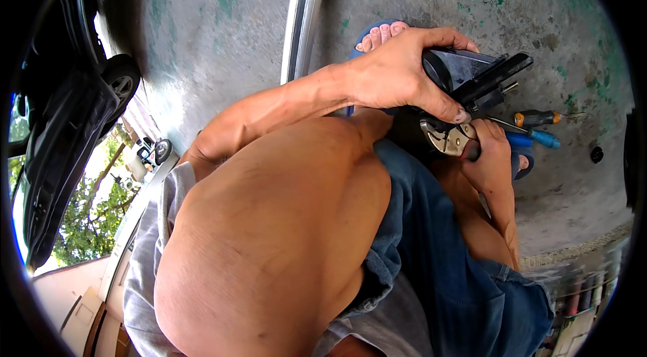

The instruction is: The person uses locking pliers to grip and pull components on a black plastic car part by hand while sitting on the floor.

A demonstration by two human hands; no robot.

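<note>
My left hand (397, 74) is closed around a black part (448, 74) that looks like plastic, with a flat plate, a long bar and a metal pin sticking out. Its thumb presses down near the part's lower side. In my right hand (490, 155) are pliers (448, 139) with a silver head and a dark red and black grip. The head of the pliers lies right below my left thumb, against the dark underside of the part. Whether the jaws bite on anything is hidden.
Beyond my right hand, an orange and black screwdriver (537, 118) and a blue-handled tool (544, 139) lie on the stained concrete floor (559, 185). A small black round piece (596, 153) is farther right. A metal rail (303, 20) crosses the floor. A dark car (64, 114) stands left.
</note>
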